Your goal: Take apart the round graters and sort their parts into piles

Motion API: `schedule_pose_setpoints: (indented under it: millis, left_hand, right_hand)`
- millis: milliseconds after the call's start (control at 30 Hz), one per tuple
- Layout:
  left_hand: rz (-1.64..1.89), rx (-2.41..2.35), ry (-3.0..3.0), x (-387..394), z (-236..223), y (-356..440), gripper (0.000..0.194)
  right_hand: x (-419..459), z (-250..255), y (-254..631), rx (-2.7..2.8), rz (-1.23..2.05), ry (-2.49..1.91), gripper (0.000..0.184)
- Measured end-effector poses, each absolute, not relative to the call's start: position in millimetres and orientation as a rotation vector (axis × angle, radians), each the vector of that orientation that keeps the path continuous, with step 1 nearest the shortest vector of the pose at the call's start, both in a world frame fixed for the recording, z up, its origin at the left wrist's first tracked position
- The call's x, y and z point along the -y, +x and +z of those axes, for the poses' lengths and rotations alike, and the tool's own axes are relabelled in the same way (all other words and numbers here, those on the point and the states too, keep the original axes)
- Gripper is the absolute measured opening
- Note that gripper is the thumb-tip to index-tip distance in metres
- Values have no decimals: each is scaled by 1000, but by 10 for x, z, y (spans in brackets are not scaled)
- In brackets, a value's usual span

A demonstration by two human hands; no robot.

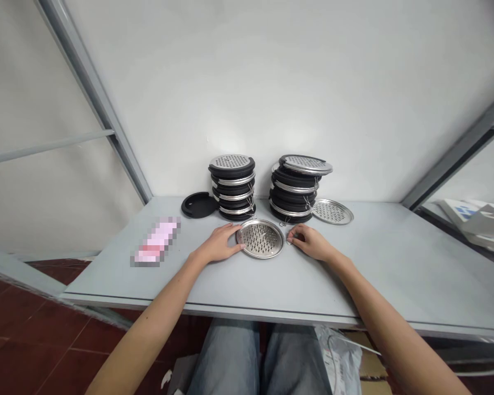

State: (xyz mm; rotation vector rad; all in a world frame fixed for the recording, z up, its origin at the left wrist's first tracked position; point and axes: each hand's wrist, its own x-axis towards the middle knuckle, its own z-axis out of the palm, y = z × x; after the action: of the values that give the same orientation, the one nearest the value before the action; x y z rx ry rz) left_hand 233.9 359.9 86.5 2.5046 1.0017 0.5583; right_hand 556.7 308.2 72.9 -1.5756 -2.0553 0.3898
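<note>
A round metal grater plate (pixel 262 239) lies on the table in front of me. My left hand (pixel 220 242) grips its left rim, the fingers at the upper edge and the thumb lower down. Just right of the plate, my right hand (pixel 308 241) is closed in a pinch low over the tabletop. A small shiny metal piece (pixel 288 241) shows at its fingertips; its exact shape is too small to make out. Close behind that hand lie thin wire clips (pixel 284 223).
Behind are two stacks of graters with black holders, the left stack (pixel 232 186) and the right stack (pixel 294 189). A black holder (pixel 199 205) and another grater plate (pixel 333 212) flank them. A blurred pink rectangle (pixel 156 241) lies left. Metal posts (pixel 123 159) border the table.
</note>
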Motion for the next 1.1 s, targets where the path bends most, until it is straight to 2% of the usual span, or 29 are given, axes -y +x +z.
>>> schedule_pose_setpoints:
  millis: [433,700,800,967,1100]
  left_hand:
    - [377,-697,2482,-3579,901,2392,53]
    - [738,-880,2603,-3647,775,2520,29]
    - [698,-1016,2735,-3683,809,2542,26]
    - [590,-1072,2810,-3747,897,2588,24]
    - [614,-1210,2779,-3825,894,2685,27]
  right_hand:
    - [-3036,820,5509,1759,394,-1538,27]
    - [-3079,755,5359,1768,556,-1428,29]
    - [-3174,793,5218,1784,621,-1348,28]
    - [-3441,911,4896,1770,458,-1263,23]
    - [-3565,843,4746,1652,470,-1244,25]
